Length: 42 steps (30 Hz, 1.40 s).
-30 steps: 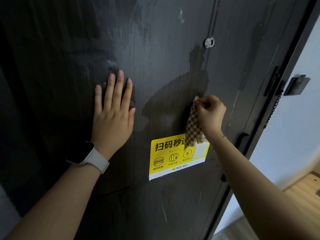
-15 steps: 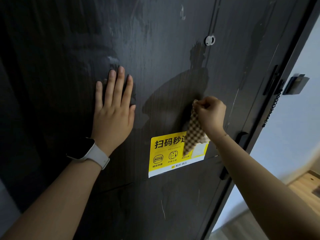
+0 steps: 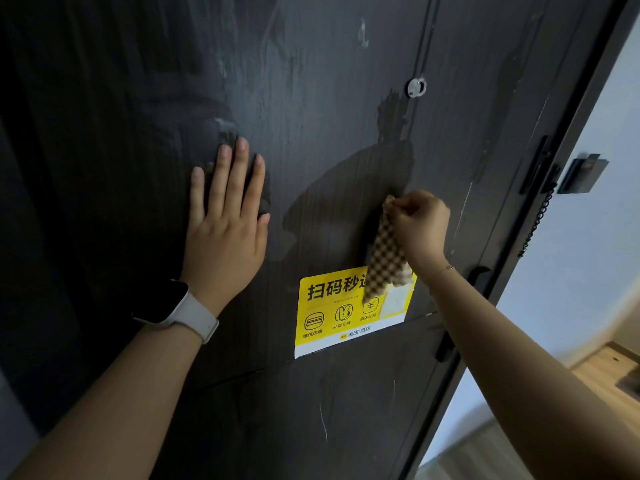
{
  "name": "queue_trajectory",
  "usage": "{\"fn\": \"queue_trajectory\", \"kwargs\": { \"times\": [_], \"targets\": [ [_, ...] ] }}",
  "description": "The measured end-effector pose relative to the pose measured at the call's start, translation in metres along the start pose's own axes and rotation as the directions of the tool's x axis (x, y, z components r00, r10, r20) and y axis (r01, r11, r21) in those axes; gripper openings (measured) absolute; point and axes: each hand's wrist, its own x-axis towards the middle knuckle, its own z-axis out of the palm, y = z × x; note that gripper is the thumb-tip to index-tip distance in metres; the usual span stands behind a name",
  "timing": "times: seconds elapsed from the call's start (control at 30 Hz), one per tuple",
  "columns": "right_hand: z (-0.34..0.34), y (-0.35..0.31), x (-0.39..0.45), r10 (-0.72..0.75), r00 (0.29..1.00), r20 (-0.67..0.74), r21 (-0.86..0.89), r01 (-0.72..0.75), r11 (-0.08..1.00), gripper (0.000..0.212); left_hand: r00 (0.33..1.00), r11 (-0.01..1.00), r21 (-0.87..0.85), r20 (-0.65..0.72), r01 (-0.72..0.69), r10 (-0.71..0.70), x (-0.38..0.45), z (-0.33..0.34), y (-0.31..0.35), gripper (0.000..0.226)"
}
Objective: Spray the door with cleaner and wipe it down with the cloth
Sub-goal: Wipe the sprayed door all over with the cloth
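Observation:
The dark wood-grain door (image 3: 329,98) fills the view, with pale smears and a darker wet patch near its middle. My left hand (image 3: 227,230) presses flat on the door, fingers straight, a white-strapped watch on its wrist. My right hand (image 3: 419,223) grips the top of a brown checked cloth (image 3: 384,265) against the door. The cloth hangs down over the top right of a yellow sticker (image 3: 332,306). No spray bottle is in view.
A round peephole cover (image 3: 416,87) sits above the wet patch. At the door's right edge are a black latch with a coiled chain (image 3: 538,216) and a black handle (image 3: 478,271). Beyond it are a white wall, a wall-mounted card holder (image 3: 583,174) and wooden floor (image 3: 602,379).
My right hand with the cloth has shifted slightly right and down along the door. My left hand stays pressed in the same spot.

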Motion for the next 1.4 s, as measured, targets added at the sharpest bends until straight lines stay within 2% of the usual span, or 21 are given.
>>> {"fn": "queue_trajectory", "kwargs": {
  "times": [0.13,0.3,0.47,0.53,0.63,0.7,0.77,0.83,0.9,1.0,1.07,1.1,1.17,1.23,1.27,1.3,1.33,1.4],
  "targets": [
    [-0.006,0.003,-0.001,0.035,0.998,0.045,-0.051,-0.032,0.998,0.012,1.0,1.0,0.004,-0.006,-0.002,0.002,0.0,0.0,0.0,0.065],
    [0.002,-0.011,0.005,0.037,0.999,-0.02,0.074,-0.036,0.997,0.014,1.0,1.0,0.006,-0.015,-0.002,0.002,0.0,0.0,0.0,0.065],
    [0.0,0.011,-0.008,0.169,0.986,-0.008,0.057,-0.168,0.984,0.014,1.0,1.0,0.021,-0.012,-0.007,0.007,0.001,-0.001,-0.001,0.065],
    [-0.002,0.009,-0.009,0.18,0.984,-0.019,0.064,-0.178,0.982,0.015,1.0,1.0,0.029,-0.008,0.002,-0.001,0.0,-0.001,0.0,0.065],
    [0.005,-0.015,-0.007,0.11,0.992,-0.06,0.146,-0.1,0.984,0.016,1.0,0.999,0.035,0.002,0.003,-0.003,0.0,-0.002,0.0,0.065],
    [0.012,-0.032,-0.011,-0.035,0.996,-0.082,0.159,0.048,0.986,0.015,1.0,0.999,0.046,0.009,-0.001,0.001,0.001,-0.003,0.0,0.066],
    [0.016,-0.035,-0.012,-0.209,0.977,-0.051,0.101,0.213,0.972,0.018,1.0,0.999,0.052,0.014,-0.005,0.004,0.001,-0.003,0.0,0.066],
    [0.01,-0.026,-0.005,-0.306,0.952,-0.01,0.046,0.306,0.951,0.019,1.0,0.998,0.058,0.019,-0.001,0.0,0.001,-0.003,0.0,0.066],
    [0.0,-0.014,0.012,-0.275,0.959,-0.067,0.018,0.276,0.961,0.019,1.0,0.999,0.052,0.021,0.004,-0.005,0.001,-0.003,0.0,0.066],
    [-0.008,-0.009,0.041,-0.058,0.967,-0.248,0.088,0.082,0.993,0.02,0.999,1.0,0.012,0.026,0.028,-0.028,0.002,-0.005,0.001,0.066],
    [-0.001,-0.018,0.044,-0.058,0.947,-0.316,0.133,0.104,0.986,0.016,0.998,0.998,-0.038,0.023,0.056,-0.055,0.002,-0.007,0.002,0.066],
    [0.006,-0.026,0.039,-0.132,0.942,-0.308,0.154,0.186,0.97,0.014,0.997,0.995,-0.065,0.018,0.075,-0.074,0.002,-0.009,0.004,0.066],
    [0.024,-0.043,0.02,-0.39,0.898,-0.202,0.182,0.426,0.887,0.009,0.992,0.985,-0.111,0.015,0.129,-0.128,0.002,-0.011,0.009,0.065],
    [0.033,-0.047,0.006,-0.617,0.781,-0.094,0.186,0.623,0.76,0.009,0.985,0.975,-0.144,0.005,0.17,-0.171,0.004,-0.012,0.015,0.062],
    [0.032,-0.045,0.01,-0.675,0.735,-0.071,0.172,0.675,0.717,0.011,0.983,0.972,-0.148,-0.004,0.18,-0.183,0.005,-0.012,0.018,0.061],
    [0.028,-0.04,0.02,-0.687,0.722,-0.082,0.153,0.69,0.707,0.012,0.982,0.972,-0.141,-0.015,0.186,-0.19,0.007,-0.013,0.019,0.06],
    [0.023,-0.032,0.033,-0.647,0.751,-0.133,0.133,0.66,0.739,0.011,0.981,0.975,-0.126,-0.029,0.185,-0.19,0.009,-0.014,0.019,0.059],
    [0.009,-0.02,0.065,-0.432,0.843,-0.322,0.155,0.497,0.854,0.011,0.984,0.984,-0.083,-0.066,0.158,-0.164,0.017,-0.017,0.021,0.058]
  ]
}}
